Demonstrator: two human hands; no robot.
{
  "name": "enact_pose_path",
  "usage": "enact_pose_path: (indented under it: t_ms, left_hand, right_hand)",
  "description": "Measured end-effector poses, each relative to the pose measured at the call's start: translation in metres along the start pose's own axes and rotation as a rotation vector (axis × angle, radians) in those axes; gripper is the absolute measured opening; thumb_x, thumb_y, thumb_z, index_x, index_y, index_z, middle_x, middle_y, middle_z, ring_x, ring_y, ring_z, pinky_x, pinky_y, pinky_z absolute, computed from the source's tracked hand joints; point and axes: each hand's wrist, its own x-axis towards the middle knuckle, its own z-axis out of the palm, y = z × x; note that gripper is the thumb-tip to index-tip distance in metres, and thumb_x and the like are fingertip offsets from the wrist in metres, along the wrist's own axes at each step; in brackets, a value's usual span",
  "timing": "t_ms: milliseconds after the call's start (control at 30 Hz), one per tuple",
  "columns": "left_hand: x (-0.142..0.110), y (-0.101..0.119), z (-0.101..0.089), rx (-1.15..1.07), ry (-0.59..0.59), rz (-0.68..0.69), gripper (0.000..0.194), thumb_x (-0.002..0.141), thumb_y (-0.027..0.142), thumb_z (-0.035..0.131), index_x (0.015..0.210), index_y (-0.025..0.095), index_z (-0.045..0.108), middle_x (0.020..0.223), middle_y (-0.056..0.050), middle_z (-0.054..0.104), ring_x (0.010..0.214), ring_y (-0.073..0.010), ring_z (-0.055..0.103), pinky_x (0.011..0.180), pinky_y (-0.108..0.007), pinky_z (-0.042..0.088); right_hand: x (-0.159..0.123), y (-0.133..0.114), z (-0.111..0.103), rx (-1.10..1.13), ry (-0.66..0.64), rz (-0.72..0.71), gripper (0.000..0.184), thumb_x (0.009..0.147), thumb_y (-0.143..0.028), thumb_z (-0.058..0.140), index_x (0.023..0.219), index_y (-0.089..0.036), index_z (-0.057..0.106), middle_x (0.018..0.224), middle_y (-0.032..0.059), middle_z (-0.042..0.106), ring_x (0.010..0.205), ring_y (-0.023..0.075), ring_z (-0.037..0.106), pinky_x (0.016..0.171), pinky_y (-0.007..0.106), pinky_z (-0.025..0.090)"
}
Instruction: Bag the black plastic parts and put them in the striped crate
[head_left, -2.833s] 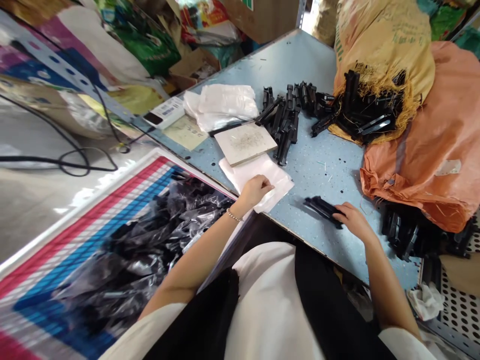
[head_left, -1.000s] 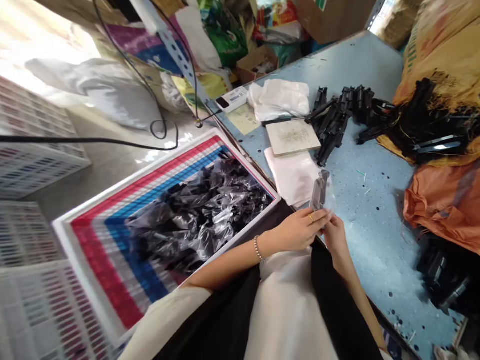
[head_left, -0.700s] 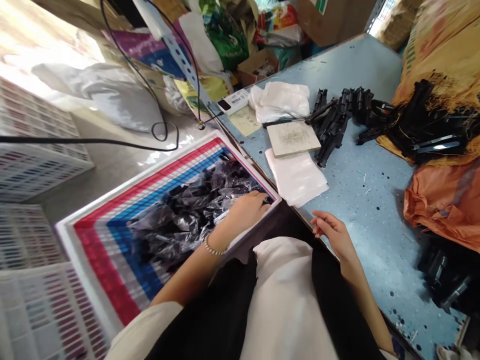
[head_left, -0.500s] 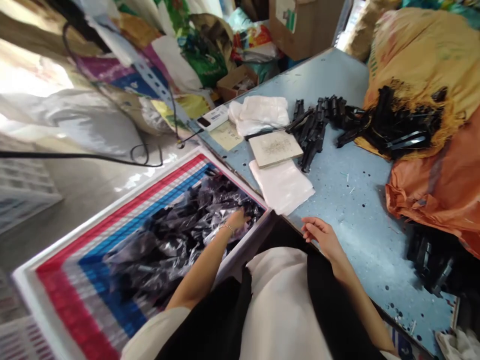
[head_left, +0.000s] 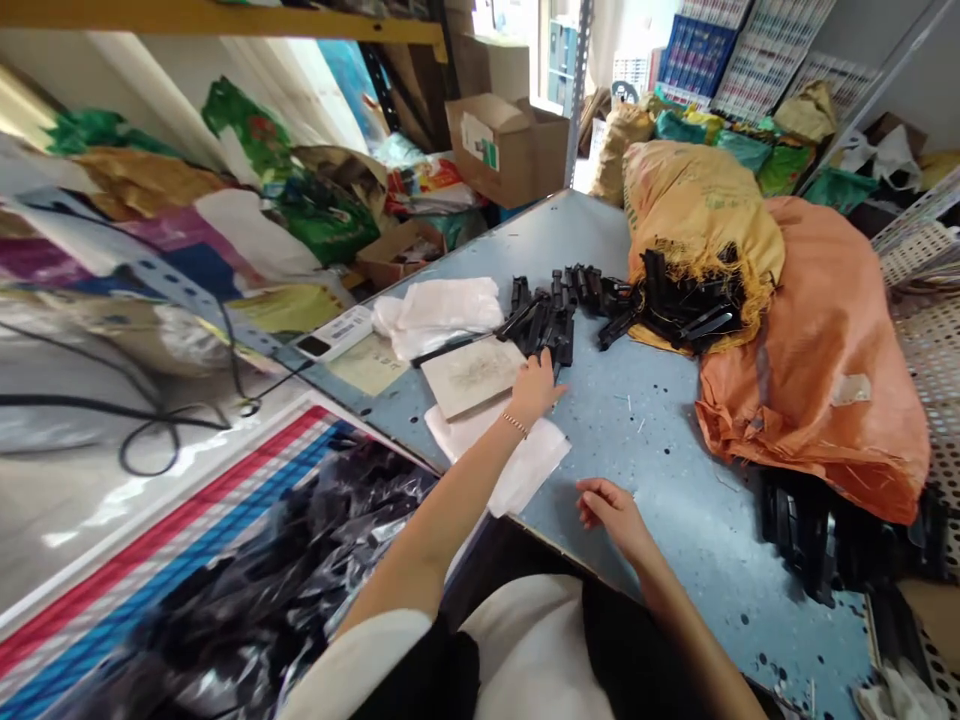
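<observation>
My left hand (head_left: 536,390), with a beaded bracelet at its wrist, reaches over the right edge of a flat pale block (head_left: 471,374). Its fingers are stretched toward a pile of long black plastic pieces (head_left: 551,318), thumb apart; its fingertips are at the near pieces, and I cannot tell whether they touch. White plastic bags (head_left: 529,470) lie under the block and forearm. My right hand (head_left: 606,508) hovers by the table's near edge, its fingers loosely bent and holding nothing.
More black pieces spill from a yellow woven sack (head_left: 705,200) and lie beneath an orange sack (head_left: 825,350) on the blue table (head_left: 645,440). A striped crate (head_left: 247,500) of bagged dark items stands at left. Folded white bags (head_left: 446,310) and a label-bearing white device (head_left: 337,332) lie behind.
My left hand has left the crate of bagged items and moved up and right to the black pieces. My right hand stays near the table edge. The view has turned right and up.
</observation>
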Motion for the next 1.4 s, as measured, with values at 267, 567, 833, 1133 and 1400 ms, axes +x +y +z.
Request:
enact_pose_path:
  t_ms: [267,567,833,1133,1400]
  left_hand:
    - [-0.071,0.025,0.028,-1.007,-0.561,-0.182,0.053,0.081,0.039,0.057,0.13,0.018,0.056,0.107,-0.013,0.069,0.081,-0.0211,0.067,0.075,-0.037,0.054]
    - [-0.163,0.06,0.044,-1.171,-0.783,-0.382,0.048,0.068,0.044,0.084,0.103,0.017,0.063,0.089,-0.004,0.065,0.066,-0.0101,0.055,0.061,-0.024,0.043]
    - [-0.152,0.07,0.056,-1.064,-0.576,-0.366,0.043,0.069,0.046,0.081,0.095,0.017,0.061,0.067,0.004,0.057,0.056,-0.0092,0.051,0.054,-0.022,0.038]
    - [-0.137,0.07,0.05,-1.203,-0.678,-0.588,0.046,0.062,0.046,0.086,0.09,0.016,0.066,0.072,0.001,0.062,0.056,-0.0083,0.054,0.049,-0.02,0.042]
    - [-0.144,0.063,0.054,-1.163,-0.636,-0.458,0.049,0.074,0.054,0.077,0.106,0.018,0.067,0.099,-0.007,0.069,0.083,-0.0152,0.065,0.064,-0.024,0.051]
  right_hand:
    - [-0.007,-0.034,-0.053,-0.012,0.299,-0.369,0.05,0.088,-0.051,0.061,0.13,-0.026,0.054,0.111,0.0068,0.062,0.074,0.0153,0.062,0.063,0.032,0.054]
    - [-0.011,-0.079,-0.071,-0.566,0.255,-0.582,0.034,0.093,-0.057,0.052,0.097,-0.025,0.062,0.086,0.0048,0.061,0.079,0.0203,0.056,0.075,0.035,0.046]
    - [-0.011,-0.083,-0.071,-0.457,0.192,-0.413,0.056,0.098,-0.068,0.031,0.072,-0.023,0.052,0.062,-0.0019,0.049,0.058,0.0139,0.044,0.06,0.028,0.036]
    - [-0.042,-0.072,-0.063,-1.009,-0.155,-0.667,0.046,0.093,-0.064,0.049,0.079,-0.024,0.065,0.078,0.0082,0.06,0.076,0.023,0.05,0.073,0.037,0.043]
    - [-0.044,-0.073,-0.069,-0.868,-0.067,-0.63,0.044,0.096,-0.06,0.046,0.082,-0.024,0.066,0.077,0.0072,0.06,0.075,0.0219,0.052,0.072,0.037,0.045]
